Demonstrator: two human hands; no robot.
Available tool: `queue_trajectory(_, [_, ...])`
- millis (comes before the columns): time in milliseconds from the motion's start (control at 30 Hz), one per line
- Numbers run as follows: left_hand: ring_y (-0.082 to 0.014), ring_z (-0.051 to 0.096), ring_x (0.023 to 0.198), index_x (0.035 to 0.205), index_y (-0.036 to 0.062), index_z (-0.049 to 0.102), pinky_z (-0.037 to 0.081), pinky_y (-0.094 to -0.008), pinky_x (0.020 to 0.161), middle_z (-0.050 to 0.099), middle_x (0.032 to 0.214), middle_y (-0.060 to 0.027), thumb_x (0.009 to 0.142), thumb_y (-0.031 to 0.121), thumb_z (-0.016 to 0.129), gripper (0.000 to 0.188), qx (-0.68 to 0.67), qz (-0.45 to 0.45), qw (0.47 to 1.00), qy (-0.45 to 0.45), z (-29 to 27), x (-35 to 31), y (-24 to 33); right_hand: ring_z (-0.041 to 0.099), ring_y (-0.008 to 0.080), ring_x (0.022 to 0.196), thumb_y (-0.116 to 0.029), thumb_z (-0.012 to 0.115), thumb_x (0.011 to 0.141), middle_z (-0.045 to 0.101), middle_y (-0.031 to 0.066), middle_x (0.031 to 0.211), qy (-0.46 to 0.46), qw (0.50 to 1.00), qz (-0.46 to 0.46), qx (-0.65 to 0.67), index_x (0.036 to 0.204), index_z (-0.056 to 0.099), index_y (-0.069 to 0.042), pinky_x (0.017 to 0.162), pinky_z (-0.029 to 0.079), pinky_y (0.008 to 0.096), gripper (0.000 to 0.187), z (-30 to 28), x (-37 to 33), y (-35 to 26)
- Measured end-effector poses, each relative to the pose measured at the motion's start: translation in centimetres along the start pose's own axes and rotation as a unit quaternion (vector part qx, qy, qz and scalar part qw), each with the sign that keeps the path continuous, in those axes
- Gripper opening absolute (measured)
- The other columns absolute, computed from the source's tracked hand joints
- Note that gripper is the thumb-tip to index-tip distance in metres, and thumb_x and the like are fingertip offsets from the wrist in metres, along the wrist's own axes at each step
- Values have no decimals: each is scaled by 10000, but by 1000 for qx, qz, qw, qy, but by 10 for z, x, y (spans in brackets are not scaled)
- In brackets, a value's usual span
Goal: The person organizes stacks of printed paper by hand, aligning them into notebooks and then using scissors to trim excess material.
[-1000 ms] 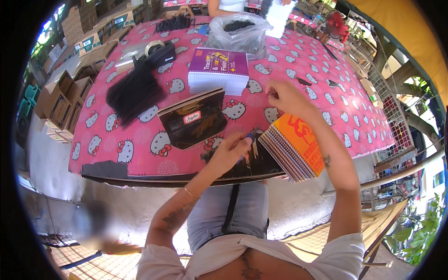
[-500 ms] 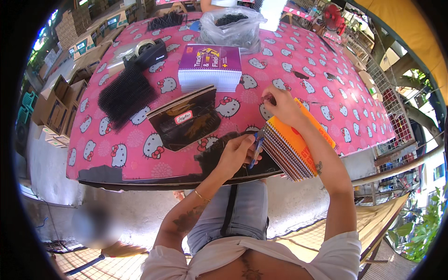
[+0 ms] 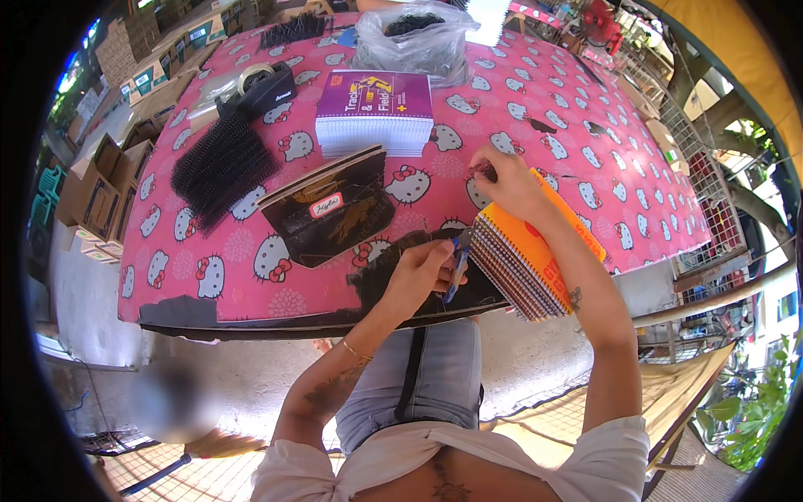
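A stack of orange spiral-bound notebooks lies at the table's near edge, its coil bindings facing left and toward me. My left hand is closed round blue-handled pliers, whose dark head is beside the far left corner of the stack. Past the stack's far end, my right hand has its fingers curled together over the table. Whatever is in those fingers, if anything, is hidden. My right forearm crosses over the top notebook's cover.
A black box-like stand sits left of my hands. Behind it are purple-covered notebooks, black binding coils, a tape dispenser and a plastic bag with dark coils inside. Cardboard boxes stand beyond the pink table's left side.
The view has shifted slightly. My left hand still grips the pliers beside the notebooks, and my right hand stays curled past their far end with hardly any movement.
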State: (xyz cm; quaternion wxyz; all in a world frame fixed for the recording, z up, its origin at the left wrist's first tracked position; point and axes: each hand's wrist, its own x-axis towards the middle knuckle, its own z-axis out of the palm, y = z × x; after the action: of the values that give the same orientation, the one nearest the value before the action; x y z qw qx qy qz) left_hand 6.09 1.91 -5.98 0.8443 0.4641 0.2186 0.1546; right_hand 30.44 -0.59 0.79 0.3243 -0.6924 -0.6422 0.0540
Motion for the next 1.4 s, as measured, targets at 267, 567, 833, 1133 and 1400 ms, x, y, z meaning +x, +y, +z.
queue_trajectory(267, [-221, 713, 771, 1217, -49, 622, 588, -339, 756, 713, 927, -120, 1043, 334, 519, 433, 425, 237, 871, 67, -1, -3, 0, 686, 333, 740, -65, 684, 819, 690, 168, 829, 2, 1000, 2, 13, 1008, 596, -29, 720, 529, 419, 212, -1, 0, -5])
queue_trajectory(567, [-222, 718, 778, 1227, -40, 629, 590, -329, 752, 719, 937, -129, 1039, 338, 530, 434, 92, 12, 996, 14, -2, 3, -6, 696, 325, 795, -66, 679, 827, 702, 163, 868, 3, 1000, 3, 10, 1011, 602, -25, 753, 533, 415, 204, -1, 1, -6])
queue_trajectory(833, [-220, 714, 735, 1249, -44, 623, 601, -327, 674, 722, 948, -134, 1043, 338, 523, 445, 0, -47, 999, 18, -1, -4, -3, 694, 326, 766, -58, 670, 825, 694, 171, 834, -5, 1000, 3, 15, 1007, 599, -22, 735, 536, 414, 198, -1, 1, -6])
queue_trajectory(1133, [-240, 715, 719, 1157, -29, 641, 621, -389, 682, 713, 955, -161, 1042, 321, 519, 388, 379, 154, 911, 47, -1, -6, -2, 696, 326, 769, -71, 671, 838, 699, 169, 843, -1, 1000, 5, 8, 1002, 598, -20, 735, 536, 415, 187, -2, 0, -7])
queue_trajectory(1400, [-242, 731, 761, 1154, -59, 618, 622, -350, 656, 703, 922, -153, 1048, 324, 511, 412, 45, -41, 997, 40, -3, -2, -7, 701, 311, 778, -76, 677, 842, 702, 162, 846, -14, 1000, 18, 10, 995, 602, -20, 748, 542, 398, 180, -2, 1, -8])
